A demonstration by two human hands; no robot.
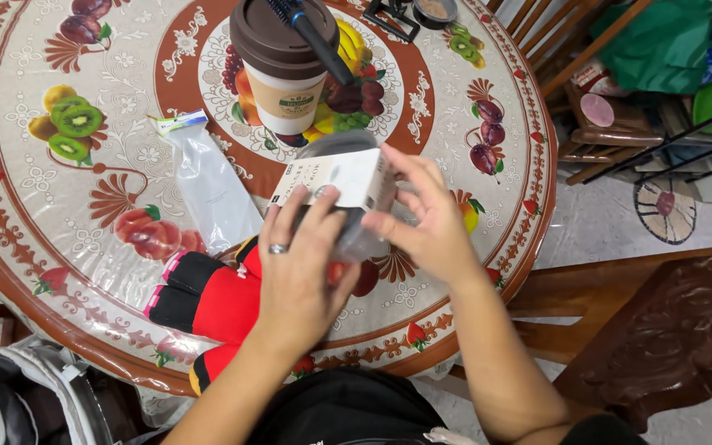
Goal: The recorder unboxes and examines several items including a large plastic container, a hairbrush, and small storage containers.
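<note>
Both hands are working close below me: my left hand (pixel 298 264) is cradling a clear jar (pixel 348 194) with a white label, fingers wrapped underneath, while my right hand (pixel 430 222) is pinching its three o'clock side. It's hovering over the worktop (pixel 59 198), coffee cup (pixel 282 70) at twelve o'clock.

Both hands (pixel 356 247) grip clear jar (pixel 348 194) with white label above round table (pixel 67 214), near coffee cup (pixel 282 66).

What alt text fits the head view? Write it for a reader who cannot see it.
Both hands, left hand and right hand, hold a small clear container with a white label over a round fruit-patterned table. A lidded paper coffee cup, a clear plastic bag and a red-and-black plush toy lie nearby.
</note>
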